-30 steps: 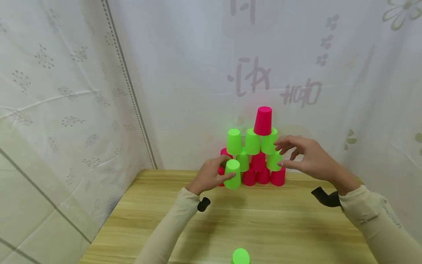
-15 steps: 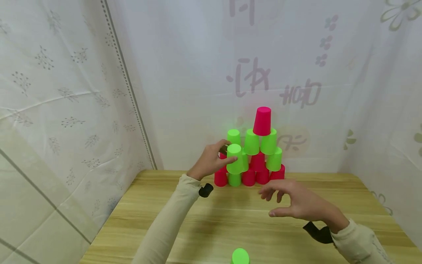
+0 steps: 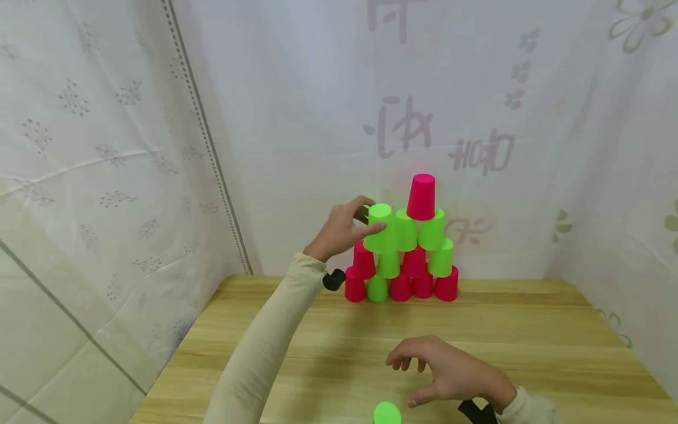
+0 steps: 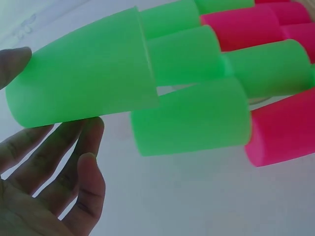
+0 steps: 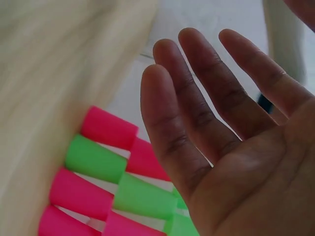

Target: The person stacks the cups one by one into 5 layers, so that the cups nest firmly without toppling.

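Note:
My left hand pinches an upside-down green plastic cup between thumb and fingers. It holds the cup at the upper left of a pyramid of upside-down green and pink cups, overlapping the left cup of the third row. A single pink cup tops the pyramid, over the two right-hand green cups of that row. Nearer the front, my right hand hovers with relaxed fingers and holds nothing. Just below it, a lone green cup stands at the bottom edge of the head view.
The wooden table bears the pyramid close to its back edge. Behind hangs a pale printed curtain, with more patterned cloth at the left. Pink cups make up most of the bottom row.
My left hand has raised the green cup from the pyramid's lower left up to the third row and above. My right hand has drawn back from the pyramid's right side toward the lone front cup.

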Motion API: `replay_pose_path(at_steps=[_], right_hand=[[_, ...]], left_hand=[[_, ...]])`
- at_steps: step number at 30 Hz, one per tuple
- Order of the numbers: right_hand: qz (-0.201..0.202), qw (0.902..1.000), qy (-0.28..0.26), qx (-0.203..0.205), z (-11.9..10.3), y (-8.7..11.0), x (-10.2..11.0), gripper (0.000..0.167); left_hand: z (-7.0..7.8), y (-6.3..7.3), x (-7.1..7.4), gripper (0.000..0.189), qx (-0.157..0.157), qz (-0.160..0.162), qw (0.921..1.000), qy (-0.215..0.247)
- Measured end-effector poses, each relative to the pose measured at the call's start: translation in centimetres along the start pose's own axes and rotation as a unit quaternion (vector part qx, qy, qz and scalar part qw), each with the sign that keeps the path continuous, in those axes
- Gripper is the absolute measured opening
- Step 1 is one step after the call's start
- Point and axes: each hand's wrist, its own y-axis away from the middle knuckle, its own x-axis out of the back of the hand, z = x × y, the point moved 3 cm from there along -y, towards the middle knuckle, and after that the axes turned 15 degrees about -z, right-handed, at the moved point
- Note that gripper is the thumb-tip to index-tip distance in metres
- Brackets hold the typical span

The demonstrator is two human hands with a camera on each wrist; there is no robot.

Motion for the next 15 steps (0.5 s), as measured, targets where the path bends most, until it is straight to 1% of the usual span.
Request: replay_pose_path(at_steps=[3,5,9,12,15], right_hand=[[-0.018,0.9997,-0.01,-0.014,0.2,-0.4,-1.0,0.047],[-0.027,0.9994,-0.013,-0.015,0.2,-0.6,-1.5,0.047],[-0.033,0.9994,-0.004,-0.003,0.2,-0.9,-2.5,0.043],[-0.028,0.9995,0.007,0.012,0.1,-1.2,-2.9,0.038],[-0.026,0.9994,0.011,0.022,0.1,-1.4,-3.3,0.034]], left_hand=[[0.4,-0.6,0.9,0.044,-0.006,0.03,0.9995,0.007],[0.6,-1.0,1.3,0.044,-0.006,0.052,0.9986,0.008],[0.8,-1.7,1.5,0.046,-0.01,0.093,0.9955,0.016],[1.0,-2.4,1.3,0.047,-0.015,0.111,0.9935,0.016],[1.3,-3.1,1.1,0.049,-0.018,0.117,0.993,0.01]])
